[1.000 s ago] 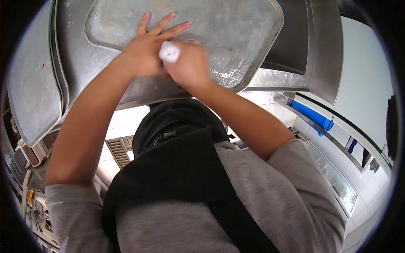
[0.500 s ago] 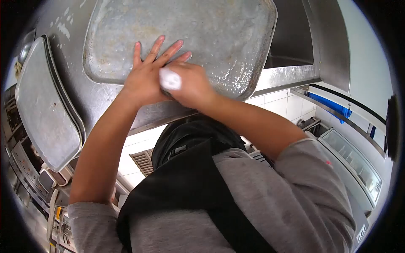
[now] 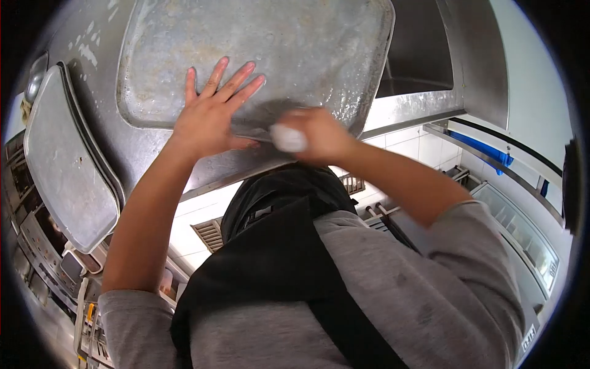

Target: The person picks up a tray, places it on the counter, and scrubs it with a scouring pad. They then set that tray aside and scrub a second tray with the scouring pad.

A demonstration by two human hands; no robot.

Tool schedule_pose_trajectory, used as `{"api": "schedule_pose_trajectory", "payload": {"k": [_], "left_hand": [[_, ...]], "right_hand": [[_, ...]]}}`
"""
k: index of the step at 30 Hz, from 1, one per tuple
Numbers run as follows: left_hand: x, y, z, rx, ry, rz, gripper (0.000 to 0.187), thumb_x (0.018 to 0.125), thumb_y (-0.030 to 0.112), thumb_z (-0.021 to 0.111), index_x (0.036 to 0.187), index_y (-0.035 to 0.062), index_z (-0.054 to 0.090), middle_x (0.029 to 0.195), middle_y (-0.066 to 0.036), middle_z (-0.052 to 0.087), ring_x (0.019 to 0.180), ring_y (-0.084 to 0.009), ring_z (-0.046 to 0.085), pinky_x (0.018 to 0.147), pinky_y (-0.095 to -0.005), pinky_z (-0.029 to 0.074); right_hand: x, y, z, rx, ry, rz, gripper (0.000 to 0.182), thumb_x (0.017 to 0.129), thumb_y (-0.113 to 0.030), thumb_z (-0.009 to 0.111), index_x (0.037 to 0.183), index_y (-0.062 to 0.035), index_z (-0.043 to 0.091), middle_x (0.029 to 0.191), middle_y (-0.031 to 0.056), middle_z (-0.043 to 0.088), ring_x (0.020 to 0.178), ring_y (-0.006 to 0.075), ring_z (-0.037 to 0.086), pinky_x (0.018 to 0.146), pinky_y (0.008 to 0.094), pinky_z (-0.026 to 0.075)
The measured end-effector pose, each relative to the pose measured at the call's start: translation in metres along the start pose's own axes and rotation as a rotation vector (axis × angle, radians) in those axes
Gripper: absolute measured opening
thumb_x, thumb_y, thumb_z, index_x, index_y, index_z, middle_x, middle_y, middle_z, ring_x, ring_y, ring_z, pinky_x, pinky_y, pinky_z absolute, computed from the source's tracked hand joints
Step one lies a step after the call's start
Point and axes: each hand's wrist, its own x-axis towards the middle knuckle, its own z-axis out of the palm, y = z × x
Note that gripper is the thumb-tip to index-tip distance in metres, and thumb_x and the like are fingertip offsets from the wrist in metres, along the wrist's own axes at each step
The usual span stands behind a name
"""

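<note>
A large grey metal baking tray [image 3: 295,43] lies on the steel counter, wet and shiny toward its right side. My left hand [image 3: 209,120] rests flat on its near left part, fingers spread and thumb along the near edge. Close to that edge, my right hand [image 3: 322,135] is closed around a tool with a white rounded handle end [image 3: 289,139]. Motion smears this hand, and I cannot tell what the tool's working end is. A dark shadow falls on the tray beside it.
More metal trays [image 3: 67,166] stand stacked at the left, near a metal bowl [image 3: 37,77]. Right of the baking tray is a steel sink basin [image 3: 415,55]. The steel counter [image 3: 92,55] has white wet spots. A glass-topped cabinet [image 3: 519,227] stands lower right.
My right hand has moved right with the white-handled tool, away from my left hand. My left hand and the tray have shifted slightly left in view.
</note>
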Motion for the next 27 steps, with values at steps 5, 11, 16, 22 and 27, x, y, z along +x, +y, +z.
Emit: {"api": "schedule_pose_trajectory", "payload": {"k": [5,11,16,22,27], "left_hand": [[0.001,0.001,0.001,-0.008,0.035,-0.014,0.115,0.055,0.047,0.086,0.153,0.0333,0.027,0.163,0.006,0.015,0.151,-0.03,0.008,0.114,-0.0697,0.004],[-0.009,-0.027,-0.017,-0.051,0.062,0.074,0.098,0.064,0.052,0.079,0.15,0.0309,0.038,0.162,0.004,0.021,0.15,-0.0298,0.015,0.114,-0.0681,0.004],[-0.021,-0.143,-0.028,0.152,0.646,-0.431,0.072,0.084,0.048,0.069,0.143,0.0152,0.045,0.142,-0.012,0.047,0.131,-0.0315,0.044,0.107,-0.0525,0.031],[-0.034,-0.157,0.013,-0.105,0.699,-0.695,0.036,0.092,0.034,0.061,0.114,0.0064,0.06,0.107,-0.016,0.064,0.104,-0.0359,0.059,0.093,-0.0504,0.038],[-0.036,-0.153,0.017,-0.163,0.724,-0.784,0.026,0.092,0.03,0.059,0.102,0.0068,0.063,0.103,-0.013,0.064,0.103,-0.0358,0.059,0.086,-0.051,0.037]], "right_hand": [[-0.011,0.005,-0.007,-0.145,-0.096,-0.062,0.025,0.066,-0.019,0.075,0.088,-0.0142,0.065,0.086,0.0071,0.066,0.081,0.03,0.067,0.072,0.0424,0.054],[0.068,-0.027,0.042,-0.037,0.259,-0.069,0.024,0.064,-0.013,0.073,0.086,-0.0101,0.063,0.088,0.0078,0.066,0.081,0.0327,0.065,0.072,0.0434,0.053],[0.046,-0.022,0.025,-0.14,0.094,-0.171,0.024,0.061,-0.01,0.073,0.083,-0.0108,0.062,0.084,0.0078,0.064,0.078,0.0313,0.064,0.068,0.0416,0.053],[-0.005,-0.008,-0.007,-0.291,-0.117,-0.107,0.012,0.076,-0.019,0.071,0.079,-0.0112,0.063,0.079,0.0066,0.062,0.071,0.0275,0.063,0.063,0.0399,0.053],[0.072,-0.037,0.064,-0.083,0.181,-0.524,0.012,0.072,-0.017,0.069,0.079,-0.0126,0.06,0.078,0.0037,0.061,0.067,0.0247,0.063,0.059,0.0388,0.052]]}}
